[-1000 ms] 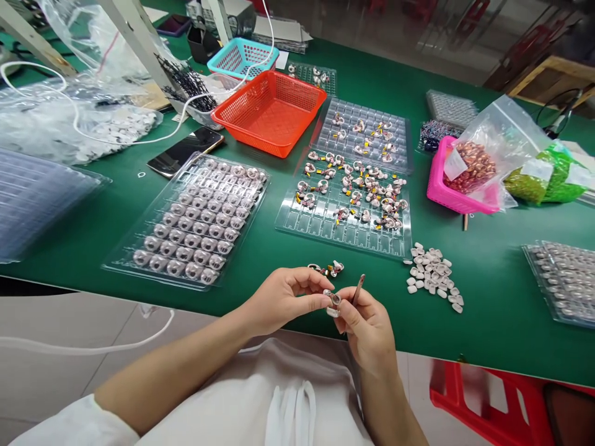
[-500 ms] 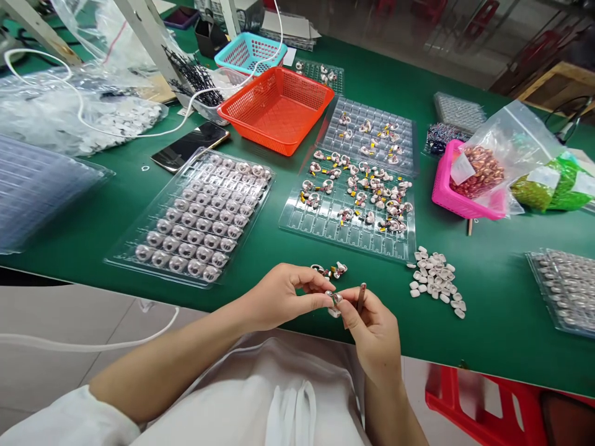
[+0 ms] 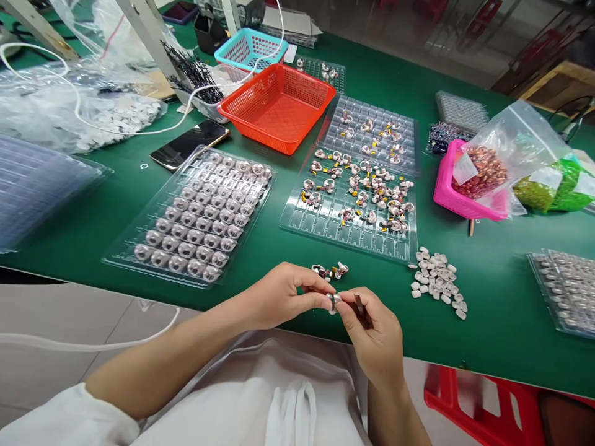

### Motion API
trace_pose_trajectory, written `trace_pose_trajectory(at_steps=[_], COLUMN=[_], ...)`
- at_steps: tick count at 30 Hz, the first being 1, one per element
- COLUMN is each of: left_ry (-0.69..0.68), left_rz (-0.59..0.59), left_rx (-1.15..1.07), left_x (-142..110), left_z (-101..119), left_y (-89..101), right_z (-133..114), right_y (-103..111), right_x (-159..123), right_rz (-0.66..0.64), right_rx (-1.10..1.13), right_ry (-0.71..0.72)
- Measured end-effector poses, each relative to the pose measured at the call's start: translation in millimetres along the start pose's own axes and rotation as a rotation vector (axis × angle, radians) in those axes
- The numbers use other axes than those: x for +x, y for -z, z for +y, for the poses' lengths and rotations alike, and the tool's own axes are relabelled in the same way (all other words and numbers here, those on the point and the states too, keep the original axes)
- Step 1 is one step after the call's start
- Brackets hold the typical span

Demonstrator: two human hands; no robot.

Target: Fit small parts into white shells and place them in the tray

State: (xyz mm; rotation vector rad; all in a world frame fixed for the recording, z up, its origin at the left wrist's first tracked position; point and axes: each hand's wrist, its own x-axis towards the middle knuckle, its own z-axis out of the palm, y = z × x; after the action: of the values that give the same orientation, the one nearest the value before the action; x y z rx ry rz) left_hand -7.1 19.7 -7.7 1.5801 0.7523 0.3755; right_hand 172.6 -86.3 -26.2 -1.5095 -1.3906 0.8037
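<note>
Between the fingertips of both hands is a small shiny, silvery-white rounded part (image 3: 333, 301). My left hand (image 3: 283, 296) pinches it from the left with thumb and fingers. From the right, my right hand (image 3: 374, 331) pinches the same part with thumb and forefinger. A thin brown metallic tool, perhaps tweezers (image 3: 359, 303), is also tucked in my right hand; most of its length is hidden. Just beyond my fingers lie several small assemblies (image 3: 331, 271) with white, yellow and dark bits. To the right is a pile of small white caps (image 3: 436, 274).
A clear tray (image 3: 186, 217) filled with rounded silvery parts lies at left. Further clear trays (image 3: 316, 226) hold loose assemblies ahead. Behind stand a red basket (image 3: 279, 108), a blue basket (image 3: 251, 49) and a phone (image 3: 190, 144). A pink basket (image 3: 469, 198) with bagged copper-coloured pieces is at right.
The small part has turned slightly between my fingertips. My right hand has rotated a little, and the tool in it now tilts the other way. The trays and baskets stay put.
</note>
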Motion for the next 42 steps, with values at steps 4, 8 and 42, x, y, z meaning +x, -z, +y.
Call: trace_pose_trajectory(at_steps=[4, 8, 42], left_ry=[-0.006, 0.001, -0.298], left_rz=[0.017, 0.12, 0.297], left_rx=[-0.01, -0.06, 0.259], left_x=[-1, -1, -4], left_z=[-2, -7, -4], left_y=[-2.4, -6.7, -24.4], right_z=[-1, 0, 2], right_y=[1, 2, -13], right_x=[-1, -1, -10], right_rz=[-0.016, -0.033, 0.148], right_rx=[0.027, 0.14, -0.202], right_ry=[-0.052, -0.206, 0.166])
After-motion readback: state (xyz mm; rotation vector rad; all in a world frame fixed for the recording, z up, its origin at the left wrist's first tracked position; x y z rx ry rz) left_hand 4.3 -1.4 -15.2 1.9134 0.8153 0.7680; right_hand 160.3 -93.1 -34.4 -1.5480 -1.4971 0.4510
